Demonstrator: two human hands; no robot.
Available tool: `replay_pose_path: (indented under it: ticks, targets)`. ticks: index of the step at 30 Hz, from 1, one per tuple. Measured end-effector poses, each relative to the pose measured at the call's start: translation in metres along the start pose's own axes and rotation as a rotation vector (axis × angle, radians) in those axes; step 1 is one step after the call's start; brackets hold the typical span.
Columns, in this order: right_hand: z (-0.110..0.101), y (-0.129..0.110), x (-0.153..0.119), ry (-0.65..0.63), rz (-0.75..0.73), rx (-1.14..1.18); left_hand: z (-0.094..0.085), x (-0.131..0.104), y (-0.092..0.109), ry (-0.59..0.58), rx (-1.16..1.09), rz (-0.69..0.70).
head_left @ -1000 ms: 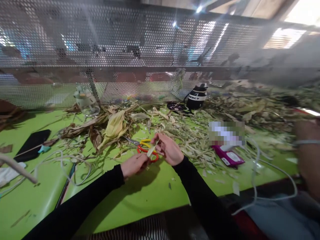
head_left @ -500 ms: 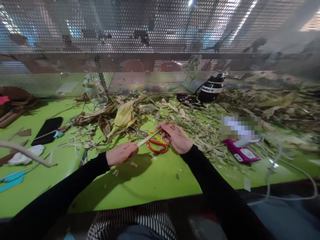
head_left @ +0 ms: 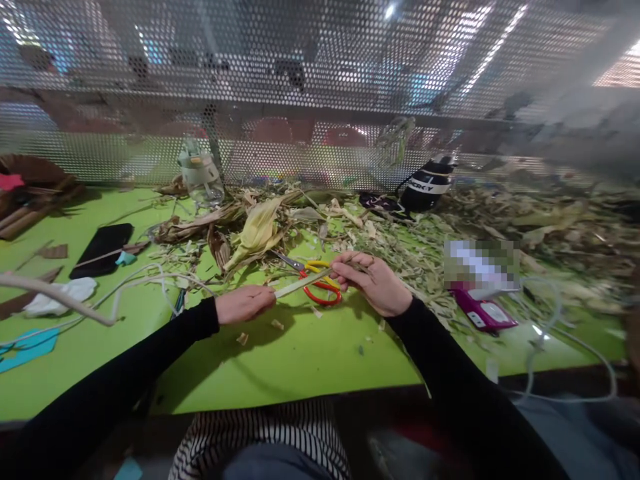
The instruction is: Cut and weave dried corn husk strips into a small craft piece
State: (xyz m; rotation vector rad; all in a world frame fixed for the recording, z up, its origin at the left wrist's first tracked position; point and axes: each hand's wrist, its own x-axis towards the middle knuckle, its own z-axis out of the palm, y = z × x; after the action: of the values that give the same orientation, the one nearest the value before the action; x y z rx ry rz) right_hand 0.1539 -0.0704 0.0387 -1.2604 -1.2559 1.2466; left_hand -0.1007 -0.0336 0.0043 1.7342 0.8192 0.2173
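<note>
A narrow, pale green strip [head_left: 303,283], which looks like corn husk, is stretched between my hands above the green table. My left hand [head_left: 246,304] is closed on its left end. The fingers of my right hand [head_left: 367,279] pinch the other end. Beneath the strip lie scissors [head_left: 324,294] with one red and one yellow handle, their blades pointing back and left. A yellowish corn husk [head_left: 261,230] rests just behind the scissors. Small scraps [head_left: 277,325] are on the table below the strip.
Shredded husk [head_left: 400,247] spreads over the back and right. A clear bottle [head_left: 201,175] and a black bottle [head_left: 427,187] stand along the perforated screen [head_left: 300,80]. To the left is a black phone [head_left: 103,249]; to the right, a magenta power strip [head_left: 484,312] with a white cable [head_left: 550,320].
My right hand has shifted right and slightly down, away from my left hand, and more of the scissors' handles shows. My left hand still grips the strip. The view has tilted slightly.
</note>
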Motion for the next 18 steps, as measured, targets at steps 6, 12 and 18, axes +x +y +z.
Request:
replay_pose_path:
  ticks: [6,12,18]
  targets:
    - [0.007,-0.002,-0.011,-0.010,0.039,0.011,-0.015,-0.006,-0.001,-0.078,-0.363,-0.044]
    - [0.026,0.008,-0.010,0.220,-0.060,0.272,-0.002,-0.002,0.002,0.165,-1.172,0.184]
    - [0.054,0.017,-0.002,0.299,-0.107,0.363,0.058,0.025,0.014,0.324,-0.829,0.088]
